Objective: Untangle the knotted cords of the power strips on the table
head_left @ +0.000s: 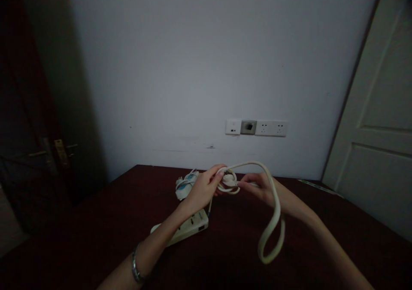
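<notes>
In the head view, I see the dark red-brown wooden worktop [231, 260] run back to a pale plaster wall [180, 79], its rear left corner in sight and a white panelled door [383, 126] bounding its right side. Above the worktop, the left hand [206, 184] grasps the coiled part of a thick cream-white power cord [274, 219]; the right hand [262, 189] pinches it beside the coil. A long loop hangs before the right forearm, and I can't tell whether it touches down. Beneath the left forearm lies a white rectangular power strip [200, 222]; behind, near the left hand, sits a white-and-blue bundle with a cable [185, 190]. White wall sockets [271, 128] face me.
</notes>
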Action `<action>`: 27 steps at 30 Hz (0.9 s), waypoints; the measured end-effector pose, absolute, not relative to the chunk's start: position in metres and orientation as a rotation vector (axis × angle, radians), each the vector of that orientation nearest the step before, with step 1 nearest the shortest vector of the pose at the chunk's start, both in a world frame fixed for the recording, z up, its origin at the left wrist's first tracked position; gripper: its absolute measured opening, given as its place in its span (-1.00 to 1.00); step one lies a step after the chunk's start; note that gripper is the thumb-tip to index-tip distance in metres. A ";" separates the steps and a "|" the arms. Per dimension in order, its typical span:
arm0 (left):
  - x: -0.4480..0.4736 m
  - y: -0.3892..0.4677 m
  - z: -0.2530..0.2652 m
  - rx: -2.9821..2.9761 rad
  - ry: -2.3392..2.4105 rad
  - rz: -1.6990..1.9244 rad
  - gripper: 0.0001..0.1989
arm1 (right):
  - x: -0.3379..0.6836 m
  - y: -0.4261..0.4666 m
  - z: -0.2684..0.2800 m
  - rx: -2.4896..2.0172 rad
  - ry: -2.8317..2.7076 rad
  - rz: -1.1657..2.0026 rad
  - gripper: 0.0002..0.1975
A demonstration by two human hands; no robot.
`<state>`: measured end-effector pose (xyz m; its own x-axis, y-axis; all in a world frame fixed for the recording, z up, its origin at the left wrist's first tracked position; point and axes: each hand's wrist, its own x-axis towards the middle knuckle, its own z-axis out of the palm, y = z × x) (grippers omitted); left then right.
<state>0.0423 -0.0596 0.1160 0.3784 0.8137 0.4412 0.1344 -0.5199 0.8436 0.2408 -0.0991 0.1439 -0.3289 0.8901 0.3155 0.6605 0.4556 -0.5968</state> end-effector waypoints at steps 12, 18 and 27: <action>0.041 -0.058 0.112 1.795 0.670 0.959 -0.52 | 0.220 -0.080 0.114 -1.462 -1.986 -0.279 -0.61; 0.041 -0.061 0.115 1.876 0.526 0.877 -0.54 | 0.209 -0.085 0.123 -1.345 -1.963 -0.061 -0.71; 0.039 -0.050 0.106 1.793 0.502 0.762 -0.53 | 0.211 -0.066 0.111 -0.735 -1.517 1.371 -0.79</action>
<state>0.0386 -0.0495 0.1061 0.7068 0.6594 0.2561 -0.0253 -0.3383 0.9407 0.2108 -0.0661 0.1114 -0.3870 0.8900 0.2410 -0.1502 0.1970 -0.9688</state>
